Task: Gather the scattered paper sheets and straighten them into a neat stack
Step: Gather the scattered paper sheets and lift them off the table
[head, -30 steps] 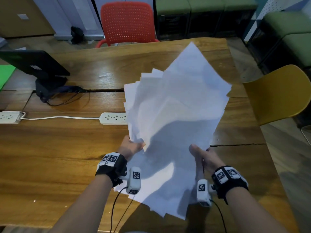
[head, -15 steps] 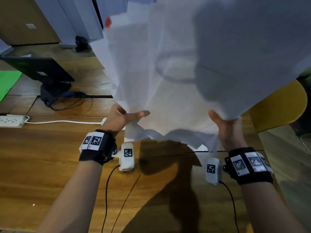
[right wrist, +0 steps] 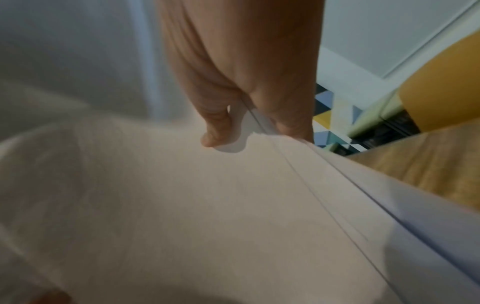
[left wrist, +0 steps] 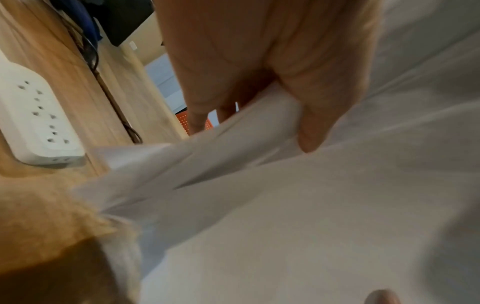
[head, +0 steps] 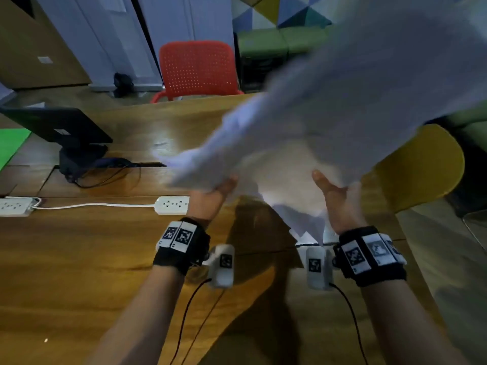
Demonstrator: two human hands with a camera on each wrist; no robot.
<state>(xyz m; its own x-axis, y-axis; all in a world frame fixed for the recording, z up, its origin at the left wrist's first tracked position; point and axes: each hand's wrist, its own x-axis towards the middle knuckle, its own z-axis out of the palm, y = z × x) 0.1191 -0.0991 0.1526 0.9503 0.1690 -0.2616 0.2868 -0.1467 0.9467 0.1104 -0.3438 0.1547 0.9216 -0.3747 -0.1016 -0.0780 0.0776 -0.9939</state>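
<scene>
A loose bundle of white paper sheets (head: 329, 122) hangs in the air above the wooden table (head: 79, 259), blurred and fanned out, its corners uneven. My left hand (head: 210, 196) pinches the bundle's left edge, thumb on top and fingers underneath. In the left wrist view the thumb (left wrist: 319, 115) presses on the sheets (left wrist: 285, 205). My right hand (head: 337, 198) grips the right edge, thumb on the near face. In the right wrist view the sheets (right wrist: 207, 205) pass between thumb and fingers (right wrist: 291, 115). The far fingers of both hands are hidden behind the paper.
A white power strip (head: 172, 204) lies on the table just left of my left hand, with another (head: 14, 206) at the left edge. A dark monitor (head: 58, 127) stands at the back left. A red chair (head: 197, 69) is beyond the table and a yellow chair (head: 421, 167) to the right.
The bundle was lifted off the table and raised upright in front of the view; now it has swung down and to the right. Both hands keep their hold on its edges.
</scene>
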